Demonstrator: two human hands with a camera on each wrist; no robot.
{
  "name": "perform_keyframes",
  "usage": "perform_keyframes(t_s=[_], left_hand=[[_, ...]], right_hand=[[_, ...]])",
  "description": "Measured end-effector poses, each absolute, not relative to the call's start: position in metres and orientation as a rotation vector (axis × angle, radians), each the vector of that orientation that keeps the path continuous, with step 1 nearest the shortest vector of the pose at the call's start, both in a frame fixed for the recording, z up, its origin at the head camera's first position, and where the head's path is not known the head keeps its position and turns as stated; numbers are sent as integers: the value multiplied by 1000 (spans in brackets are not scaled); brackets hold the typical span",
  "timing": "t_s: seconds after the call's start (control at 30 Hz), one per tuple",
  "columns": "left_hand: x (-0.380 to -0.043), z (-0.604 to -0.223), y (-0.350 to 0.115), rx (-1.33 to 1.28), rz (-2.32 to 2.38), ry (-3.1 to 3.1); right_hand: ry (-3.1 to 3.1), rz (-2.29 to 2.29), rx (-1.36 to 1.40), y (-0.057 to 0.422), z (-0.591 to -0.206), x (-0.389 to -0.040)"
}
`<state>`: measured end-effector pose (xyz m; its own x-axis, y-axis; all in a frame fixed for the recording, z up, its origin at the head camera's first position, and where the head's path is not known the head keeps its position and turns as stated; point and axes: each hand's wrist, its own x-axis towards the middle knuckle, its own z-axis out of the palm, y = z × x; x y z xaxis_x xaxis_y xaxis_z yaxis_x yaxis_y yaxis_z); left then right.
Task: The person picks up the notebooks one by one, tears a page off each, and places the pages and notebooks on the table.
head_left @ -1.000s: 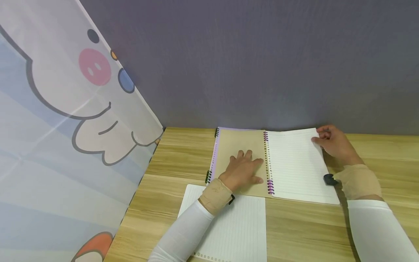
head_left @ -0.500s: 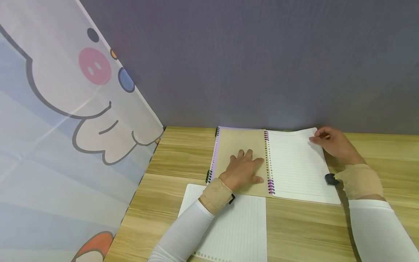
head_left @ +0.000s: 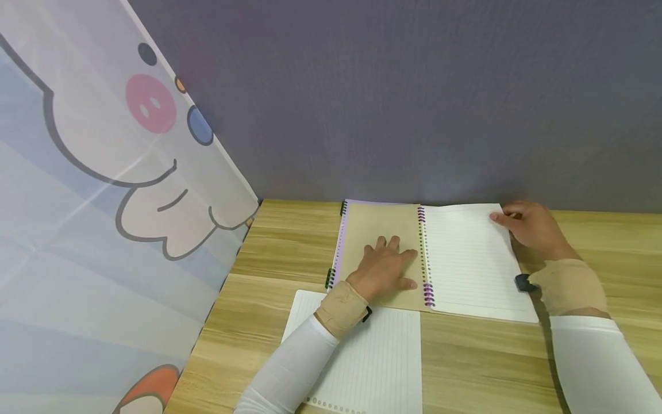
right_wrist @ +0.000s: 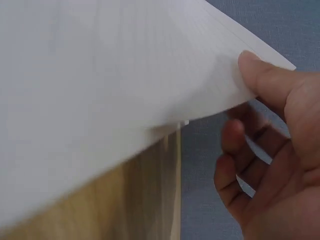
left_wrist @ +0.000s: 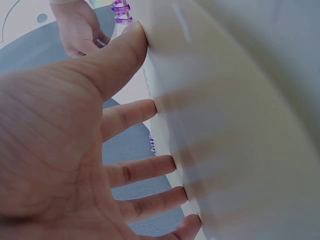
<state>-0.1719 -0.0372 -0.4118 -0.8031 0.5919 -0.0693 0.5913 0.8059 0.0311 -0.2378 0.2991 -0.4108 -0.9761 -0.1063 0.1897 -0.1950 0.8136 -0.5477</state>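
Observation:
An open spiral notebook with purple rings (head_left: pixel 428 294) lies at the back of the table, its tan cover sheet (head_left: pixel 381 221) on the left and lined pages (head_left: pixel 468 264) on the right. With fingers spread, my left hand (head_left: pixel 383 270) rests on the tan sheet; in the left wrist view its fingertips touch that surface. My right hand (head_left: pixel 535 230) pinches the upper right corner of a lined page (right_wrist: pixel 165 60). The right wrist view shows the thumb (right_wrist: pixel 265 77) on top and fingers partly hidden below, with the corner lifted.
A loose lined sheet (head_left: pixel 377 356) with punched holes lies in front, partly under my left forearm. A lilac cover edge (head_left: pixel 339 253) with dark rings (head_left: pixel 330 279) shows left of the tan sheet. A grey wall (head_left: pixel 393 103) stands behind; a cartoon-printed curtain (head_left: pixel 77 241) hangs at left.
My right thumb and fingers have shifted slightly at the page corner, which rose a little and now sits lower. My left hand has stayed in place.

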Motion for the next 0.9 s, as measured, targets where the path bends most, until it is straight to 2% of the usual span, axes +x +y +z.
perform_keyframes(t_s=[0.9], left_hand=[[-173, -413, -35, 928, 40, 2896]], right_hand=[[-2850, 960, 223, 300, -411, -238]])
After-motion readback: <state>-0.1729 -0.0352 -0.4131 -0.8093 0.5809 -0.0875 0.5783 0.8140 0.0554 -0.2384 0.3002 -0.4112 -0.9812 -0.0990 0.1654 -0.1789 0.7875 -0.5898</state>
